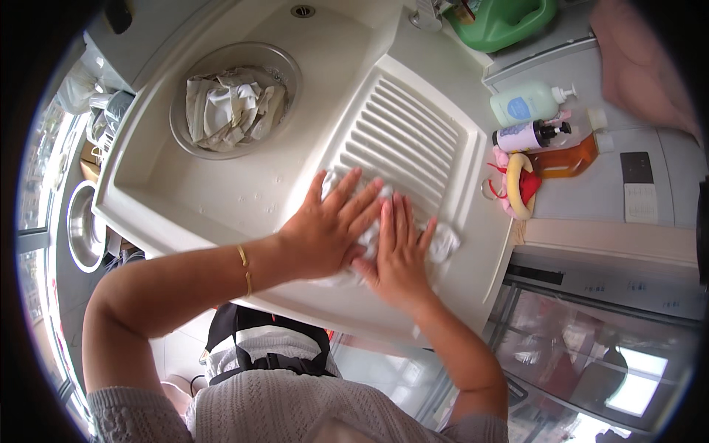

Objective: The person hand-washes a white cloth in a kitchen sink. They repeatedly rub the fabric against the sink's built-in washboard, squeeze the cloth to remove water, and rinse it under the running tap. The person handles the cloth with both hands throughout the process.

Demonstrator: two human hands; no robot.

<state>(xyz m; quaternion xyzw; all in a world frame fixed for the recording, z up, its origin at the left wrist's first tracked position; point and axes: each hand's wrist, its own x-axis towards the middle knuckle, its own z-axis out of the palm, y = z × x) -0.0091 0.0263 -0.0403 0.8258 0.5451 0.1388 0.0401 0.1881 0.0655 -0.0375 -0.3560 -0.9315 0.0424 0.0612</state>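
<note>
Both my hands press down on a wet white cloth [368, 238] at the near end of the ribbed washboard [404, 133] built into the sink. My left hand [332, 227] lies flat with its fingers spread over the cloth. Beside it, my right hand [401, 255] is flat too, thumb and little finger held away from the others. A bunched end of the cloth sticks out to the right of my right hand. In the sink basin [221, 207] stands a metal bowl [177, 127] with soaked off-white cloth [238, 111] in water.
A drain [303, 11] is at the basin's far end. Right of the sink, a washing machine top holds a pale green pump bottle [523, 102], a lilac pump bottle [520, 137], an amber bottle [570, 158] and a yellow ring [519, 185]. A green jug [498, 25] stands behind; a steel bowl [86, 227] sits left.
</note>
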